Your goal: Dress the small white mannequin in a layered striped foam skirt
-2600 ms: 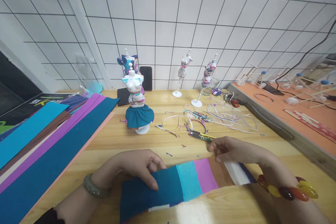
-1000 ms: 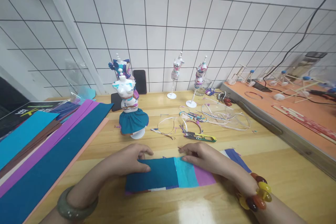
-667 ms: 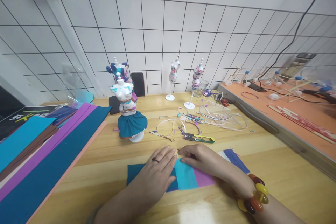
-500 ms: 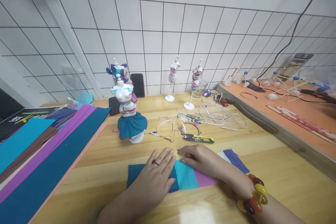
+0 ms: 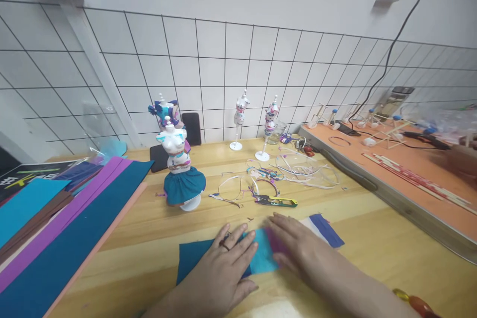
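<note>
Head view: patchwork strip (image 5: 264,252) laid flat, colour blocks up

Patchwork strip lies across the wooden table (image 5: 130,258). Left hand (image 5: 223,263) rests palm-down over its teal end near the turquoise seam, fingers slightly spread, nothing gripped; likely placed to pin the strip flat. Right hand (image 5: 303,251) covers its magenta part, blurred, fingers extended, thumb apart; no pinch seen, firmness of contact cannot be told. Probably it steadies the far half. Turquoise shows between the 2 hands, teal left of the left hand, white and navy beyond the right hand. Thread snips (image 5: 276,201) lie just behind the strip, apparently parked within reach; skirted mannequin (image 5: 184,185) stands behind its teal end.
</note>
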A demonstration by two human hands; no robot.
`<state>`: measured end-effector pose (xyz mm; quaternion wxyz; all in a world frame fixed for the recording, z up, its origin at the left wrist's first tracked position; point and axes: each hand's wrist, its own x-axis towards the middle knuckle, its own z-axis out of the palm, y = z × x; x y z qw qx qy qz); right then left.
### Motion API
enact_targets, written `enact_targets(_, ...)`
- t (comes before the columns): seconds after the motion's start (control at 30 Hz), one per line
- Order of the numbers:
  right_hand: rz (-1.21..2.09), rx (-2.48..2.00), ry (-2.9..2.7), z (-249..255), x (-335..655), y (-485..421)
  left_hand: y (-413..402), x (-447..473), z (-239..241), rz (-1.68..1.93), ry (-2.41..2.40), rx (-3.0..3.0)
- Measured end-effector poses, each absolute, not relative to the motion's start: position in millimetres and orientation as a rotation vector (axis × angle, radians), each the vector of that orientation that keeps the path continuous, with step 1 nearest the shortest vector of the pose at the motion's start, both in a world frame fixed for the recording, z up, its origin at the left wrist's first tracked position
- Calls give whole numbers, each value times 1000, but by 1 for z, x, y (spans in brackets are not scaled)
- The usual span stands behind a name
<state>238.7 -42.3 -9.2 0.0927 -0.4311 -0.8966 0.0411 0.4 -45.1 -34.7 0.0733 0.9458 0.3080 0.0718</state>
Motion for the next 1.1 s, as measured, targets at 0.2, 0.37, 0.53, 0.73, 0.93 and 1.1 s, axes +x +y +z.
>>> enact_targets(0.2, -9, -1421, -2622, -65, 272, -80, -48, 0, -39, 120, 858, 2855)
enact_targets(0.37, 4, -1733, -2430, -70, 315, -80, -45, 1, -37, 124, 842, 2875)
enact_targets(0.53, -56, -1942, -2316, -70, 335, -75, -43, 1, -36, 83, 824, 2912)
enact_targets(0.73, -113, -2011, -2228, -77, 332, -77, -43, -1, -42, 179, 811, 2971)
enact_targets(0.93, -30, -2102, -2000, -81, 342, -73, -41, 0, -43, 40, 815, 2980)
enact_targets(1.1, 157, -2076, -1869, -71, 348, -66, -41, 2, -37, 8, 817, 2934)
